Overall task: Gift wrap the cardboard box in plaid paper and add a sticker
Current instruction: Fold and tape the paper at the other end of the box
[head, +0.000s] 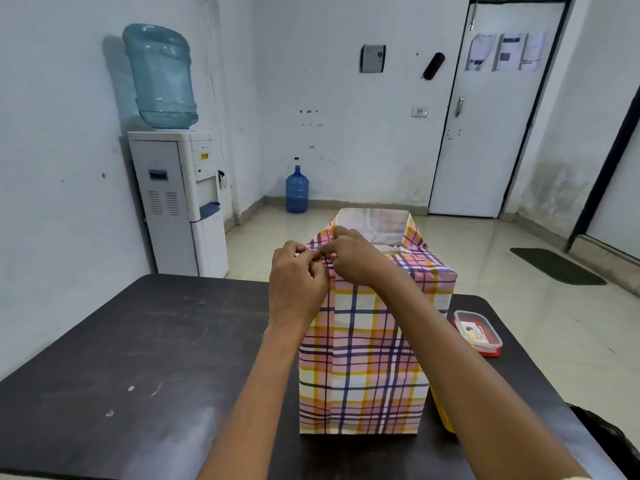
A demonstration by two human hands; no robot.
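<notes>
The tall box (363, 368) stands on the dark table (138, 341), and its top is not folded shut yet. The left hand (298, 275) and right hand (353, 258) curl their fingers and pinch the thin, smooth plaid paper (412, 233) at the near top edge. Next, I think, the flaps that stick up must be pushed down flat.

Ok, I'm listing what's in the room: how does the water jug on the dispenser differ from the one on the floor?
The jug on the dispenser is upside down, neck sunk into the white dispenser; the floor jug stands upright by the wall. The jug on the dispenser is pale, see-through blue-green; the floor jug is deeper blue. Both are plastic water jugs.
</notes>
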